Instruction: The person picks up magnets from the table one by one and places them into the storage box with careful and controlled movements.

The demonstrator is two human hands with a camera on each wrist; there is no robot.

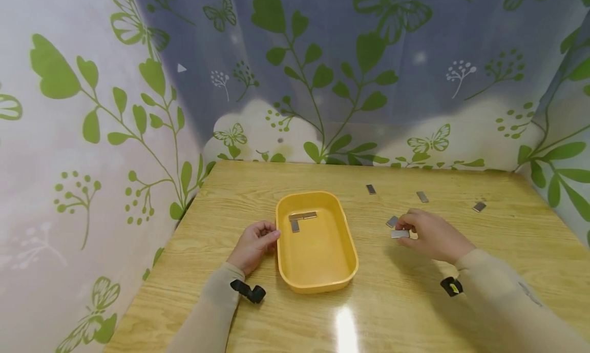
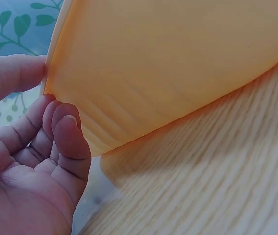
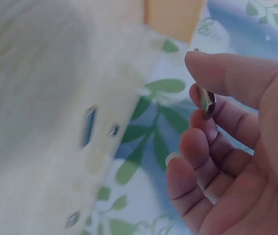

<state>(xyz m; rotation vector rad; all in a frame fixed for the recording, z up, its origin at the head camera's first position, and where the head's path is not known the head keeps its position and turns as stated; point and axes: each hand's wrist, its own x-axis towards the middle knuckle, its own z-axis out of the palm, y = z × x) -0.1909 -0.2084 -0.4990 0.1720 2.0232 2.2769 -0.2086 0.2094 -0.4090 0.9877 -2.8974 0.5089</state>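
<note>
A yellow rectangular plastic bin (image 1: 318,258) stands on the table, left of centre. My left hand (image 1: 253,246) pinches its left rim, thumb on the rim and fingers against the outer wall (image 2: 143,93). Inside the bin lie three small flat metal bars (image 1: 295,226), near its far left corner. To the right of the bin, my right hand (image 1: 435,236) pinches a similar silvery metal bar (image 1: 400,234) between thumb and fingers. The right wrist view shows this held bar (image 3: 207,104) edge-on, partly hidden by the thumb. Close beyond those fingertips lies another bar (image 1: 392,222).
More bars lie spread over the far right of the wooden table (image 1: 387,312): a dark one (image 1: 371,189), a grey one (image 1: 422,196) and one farther right (image 1: 479,207). A leaf-patterned curtain (image 1: 322,76) borders the table's far edge and both sides.
</note>
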